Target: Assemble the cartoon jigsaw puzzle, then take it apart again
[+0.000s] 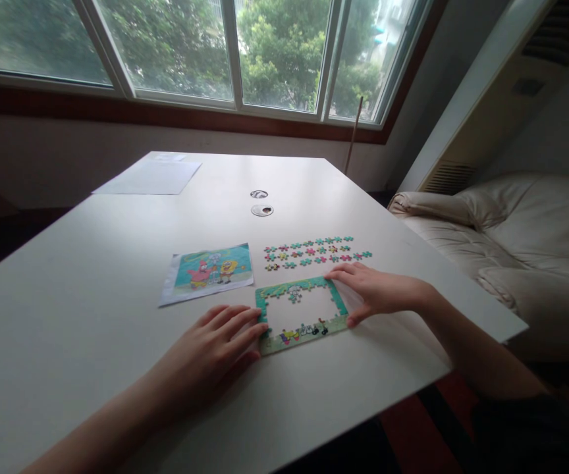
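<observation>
A partly assembled jigsaw puzzle [305, 284] lies flat on the white table, its green and teal border joined around a bare middle. My left hand [215, 342] holds its left edge, with the fingertips on the border and the thumb by the lower left corner. Opposite it, my right hand [376, 293] grips the right edge, fingers at the upper corner and thumb at the lower one. Several loose puzzle pieces [310, 252] lie in three rows just beyond the puzzle. To the left is a paper reference picture [214, 271] of cartoon characters.
The white table [91, 316] fills most of the view. Two round table inserts [261, 210] sit near its middle, and a white sheet [151, 178] lies at the far left. A cream leather sofa [536, 217] stands to the right. Windows [279, 52] are beyond the table.
</observation>
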A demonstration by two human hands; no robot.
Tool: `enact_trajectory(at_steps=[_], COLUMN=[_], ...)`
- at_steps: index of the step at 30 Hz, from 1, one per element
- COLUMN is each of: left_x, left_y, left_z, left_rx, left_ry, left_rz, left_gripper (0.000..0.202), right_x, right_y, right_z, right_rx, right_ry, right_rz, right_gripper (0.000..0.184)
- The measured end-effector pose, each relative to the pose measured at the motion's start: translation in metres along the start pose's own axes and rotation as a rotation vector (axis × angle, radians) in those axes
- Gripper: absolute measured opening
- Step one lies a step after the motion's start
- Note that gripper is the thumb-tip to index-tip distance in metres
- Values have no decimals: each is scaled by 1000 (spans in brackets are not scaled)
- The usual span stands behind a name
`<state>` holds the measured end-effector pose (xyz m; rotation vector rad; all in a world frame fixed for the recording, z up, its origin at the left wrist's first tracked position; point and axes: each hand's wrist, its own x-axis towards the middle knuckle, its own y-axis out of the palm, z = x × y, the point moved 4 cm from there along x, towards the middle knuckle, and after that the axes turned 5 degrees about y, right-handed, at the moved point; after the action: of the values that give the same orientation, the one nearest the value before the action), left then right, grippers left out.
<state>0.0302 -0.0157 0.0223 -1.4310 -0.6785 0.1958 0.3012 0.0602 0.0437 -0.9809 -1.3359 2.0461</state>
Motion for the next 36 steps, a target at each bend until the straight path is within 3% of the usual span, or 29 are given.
enact_trajectory(at_steps=[11,28,36], left_x=[1,9,10], left_y=[-3,-16,-13], left_z=[-3,-32,-40], left_rx=[1,-20,3], left_ry=[24,134,158], left_rz=[-39,-110,-111], left_gripper=[27,19,21], right_x=[1,1,2], right_y=[1,3,3], right_z=[-3,-5,-5], right_rx=[39,46,25], right_ry=[-25,-9,-5], right_rz=[-25,-23,-13], right_gripper=[92,93,92])
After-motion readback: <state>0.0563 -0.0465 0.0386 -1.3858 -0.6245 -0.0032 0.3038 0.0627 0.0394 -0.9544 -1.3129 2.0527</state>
